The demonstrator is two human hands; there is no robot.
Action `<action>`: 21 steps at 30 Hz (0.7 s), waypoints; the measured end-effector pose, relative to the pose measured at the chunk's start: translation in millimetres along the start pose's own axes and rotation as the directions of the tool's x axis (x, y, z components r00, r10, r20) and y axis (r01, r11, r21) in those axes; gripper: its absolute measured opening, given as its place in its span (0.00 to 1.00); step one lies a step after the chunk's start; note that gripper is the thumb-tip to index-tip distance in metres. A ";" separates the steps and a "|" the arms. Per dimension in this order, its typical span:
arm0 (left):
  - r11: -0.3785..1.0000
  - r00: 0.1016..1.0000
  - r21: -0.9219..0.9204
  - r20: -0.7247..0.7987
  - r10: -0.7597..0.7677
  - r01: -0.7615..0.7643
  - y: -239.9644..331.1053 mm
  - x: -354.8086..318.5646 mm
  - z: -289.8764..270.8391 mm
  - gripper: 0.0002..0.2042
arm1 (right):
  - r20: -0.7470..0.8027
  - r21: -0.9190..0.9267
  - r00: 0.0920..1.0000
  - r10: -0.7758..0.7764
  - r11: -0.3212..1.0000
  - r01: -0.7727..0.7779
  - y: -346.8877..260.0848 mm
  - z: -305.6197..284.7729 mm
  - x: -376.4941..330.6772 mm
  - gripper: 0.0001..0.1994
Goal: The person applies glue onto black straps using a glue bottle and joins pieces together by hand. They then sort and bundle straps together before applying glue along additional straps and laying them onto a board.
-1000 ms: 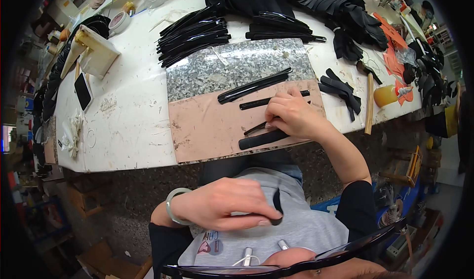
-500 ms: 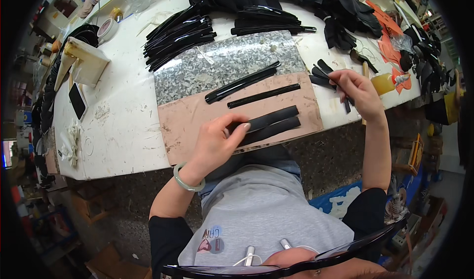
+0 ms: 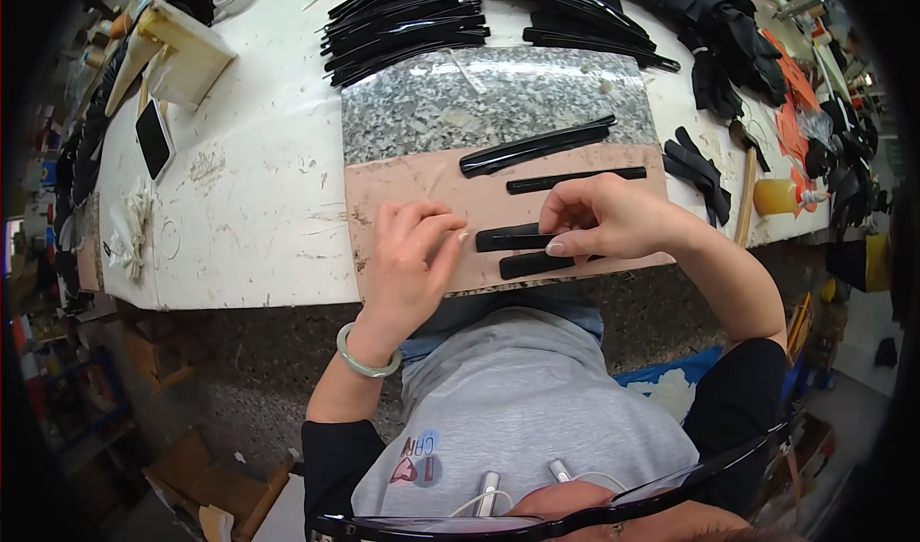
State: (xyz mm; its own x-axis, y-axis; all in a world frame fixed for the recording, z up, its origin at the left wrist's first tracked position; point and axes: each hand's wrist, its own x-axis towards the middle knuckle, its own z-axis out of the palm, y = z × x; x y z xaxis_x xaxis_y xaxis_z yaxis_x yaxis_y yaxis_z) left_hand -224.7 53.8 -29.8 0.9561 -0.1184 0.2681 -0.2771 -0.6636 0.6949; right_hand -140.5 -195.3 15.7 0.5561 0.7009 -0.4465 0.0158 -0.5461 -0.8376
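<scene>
Two short matte black strips lie side by side near the front of a tan board (image 3: 422,183). My right hand (image 3: 613,218) is closed in a pinch over the upper strip (image 3: 503,238), and its fingers hide that strip's right part. Below it, the lower strip (image 3: 527,266) runs partly under the same hand. My left hand (image 3: 410,254) hovers just left of the strips' ends, fingers loosely curved and apart, with nothing visible in it. Behind them lie a narrow glossy black strip (image 3: 546,184) and a wider glossy black bundle (image 3: 537,146).
A speckled stone slab (image 3: 412,115) adjoins the board. Stacks of glossy black strips (image 3: 407,24) stand beyond it. Loose black strips (image 3: 698,173), a wooden-handled tool (image 3: 747,197) and a yellow glue bottle (image 3: 778,197) lie right. A phone (image 3: 153,139) and white container (image 3: 192,53) lie left.
My right hand has come from the loose strips at the right to the strips on the board. My left hand has let go of the strips' left ends. The view has shifted.
</scene>
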 end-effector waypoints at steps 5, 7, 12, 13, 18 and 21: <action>1.000 1.000 -0.028 0.007 -0.011 0.011 -2.7 -2.5 3.8 0.05 | 0.110 0.158 0.972 0.209 0.961 -0.225 -8.1 2.8 18.4 0.10; 0.999 1.000 -0.036 0.003 -0.017 0.017 -4.3 -3.6 4.3 0.06 | 0.124 0.174 0.962 0.242 0.949 -0.261 -9.1 3.0 21.6 0.09; 0.998 1.000 -0.054 -0.004 -0.018 0.017 -6.3 -3.4 5.9 0.07 | 0.126 0.220 0.950 0.284 0.926 -0.306 -8.5 7.0 25.3 0.09; 0.998 1.000 -0.055 -0.006 -0.017 0.017 -6.3 -3.1 5.8 0.07 | 0.123 0.219 0.951 0.283 0.927 -0.304 -6.9 8.4 25.7 0.09; 0.998 1.000 -0.065 -0.009 -0.018 0.017 -6.2 -3.3 6.3 0.07 | 0.111 0.225 0.947 0.300 0.921 -0.318 -8.1 10.1 26.4 0.08; 0.998 1.000 -0.057 -0.007 -0.016 0.015 -5.9 -3.1 7.1 0.06 | 0.103 0.215 0.947 0.305 0.923 -0.320 -8.9 10.5 26.4 0.08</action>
State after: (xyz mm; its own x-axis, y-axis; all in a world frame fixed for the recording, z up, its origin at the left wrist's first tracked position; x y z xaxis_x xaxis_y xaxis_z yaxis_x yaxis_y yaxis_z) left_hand -225.4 52.9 -39.5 0.9596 -0.1025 0.2621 -0.2675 -0.6217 0.7361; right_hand -134.7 -167.1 8.0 0.4454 0.5448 -0.7105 -0.3423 -0.6297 -0.6974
